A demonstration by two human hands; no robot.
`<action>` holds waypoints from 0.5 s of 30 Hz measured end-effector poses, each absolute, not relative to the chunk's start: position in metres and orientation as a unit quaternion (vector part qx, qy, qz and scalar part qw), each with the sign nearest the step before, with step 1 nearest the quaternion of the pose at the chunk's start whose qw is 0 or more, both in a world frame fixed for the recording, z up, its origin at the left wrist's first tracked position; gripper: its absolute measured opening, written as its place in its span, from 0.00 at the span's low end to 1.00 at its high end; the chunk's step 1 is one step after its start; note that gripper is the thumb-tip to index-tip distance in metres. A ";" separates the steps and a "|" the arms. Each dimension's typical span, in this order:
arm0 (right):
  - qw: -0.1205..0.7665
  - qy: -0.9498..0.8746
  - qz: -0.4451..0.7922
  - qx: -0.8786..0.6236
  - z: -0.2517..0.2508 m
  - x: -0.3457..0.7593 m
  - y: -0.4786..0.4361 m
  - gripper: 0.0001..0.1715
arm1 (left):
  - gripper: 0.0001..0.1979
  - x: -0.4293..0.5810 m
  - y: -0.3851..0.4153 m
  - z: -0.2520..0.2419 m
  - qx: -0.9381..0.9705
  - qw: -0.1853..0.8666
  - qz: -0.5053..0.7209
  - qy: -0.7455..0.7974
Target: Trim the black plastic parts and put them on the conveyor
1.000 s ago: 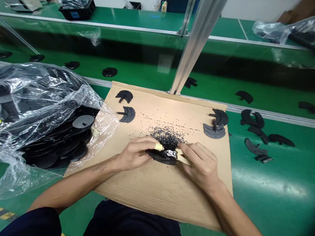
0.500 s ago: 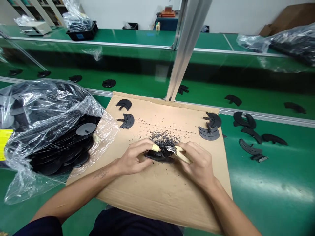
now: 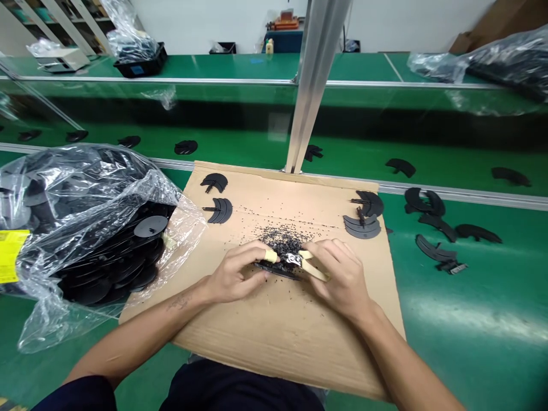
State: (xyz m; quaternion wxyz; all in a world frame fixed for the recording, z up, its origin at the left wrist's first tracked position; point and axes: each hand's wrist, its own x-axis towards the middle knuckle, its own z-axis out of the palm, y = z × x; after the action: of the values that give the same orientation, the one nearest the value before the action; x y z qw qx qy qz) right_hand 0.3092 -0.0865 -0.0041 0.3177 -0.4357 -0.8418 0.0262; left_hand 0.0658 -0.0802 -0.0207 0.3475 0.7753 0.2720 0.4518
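Observation:
My left hand (image 3: 242,271), with yellow tape around a finger, is closed on the edge of a dark plastic part (image 3: 280,273). The part is tilted over the cardboard sheet (image 3: 265,325) and partly hidden by my fingers. In my right hand (image 3: 340,277) is a pair of cutting pliers (image 3: 306,262) with cream handles. Their metal jaws touch or nearly touch the part beside my left fingertips; whether they are closed cannot be seen. Just beyond both hands lies a heap of tiny black scraps (image 3: 282,237).
A clear plastic bag (image 3: 107,171) spills black discs (image 3: 128,260) at left. Curved black parts (image 3: 222,210) lie on the cardboard's far corners, others (image 3: 434,251) on the green bench at right. A metal post (image 3: 310,91) rises behind the cardboard.
The pliers' jaws have moved left, closer to my left fingertips, and the handles have turned slightly. The dark part is tilted a little differently. The whole view has shifted slightly.

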 end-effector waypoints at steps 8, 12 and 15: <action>0.259 -0.828 -0.027 -0.496 0.002 0.334 -0.082 0.19 | 0.20 0.059 -0.061 -0.016 0.613 0.480 0.461 0.425; 0.234 -0.832 -0.052 -0.500 -0.004 0.360 -0.090 0.19 | 0.28 0.040 0.001 0.003 0.632 0.360 0.486 0.484; 0.210 -0.829 -0.055 -0.516 -0.014 0.374 -0.102 0.19 | 0.23 0.029 0.063 0.015 0.745 0.200 0.382 0.509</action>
State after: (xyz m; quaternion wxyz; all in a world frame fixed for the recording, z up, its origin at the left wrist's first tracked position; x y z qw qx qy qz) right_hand 0.3740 -0.1016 -0.0141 0.2098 -0.5157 -0.8288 -0.0553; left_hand 0.0291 0.0627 0.0152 0.1997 0.7452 0.5089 0.3818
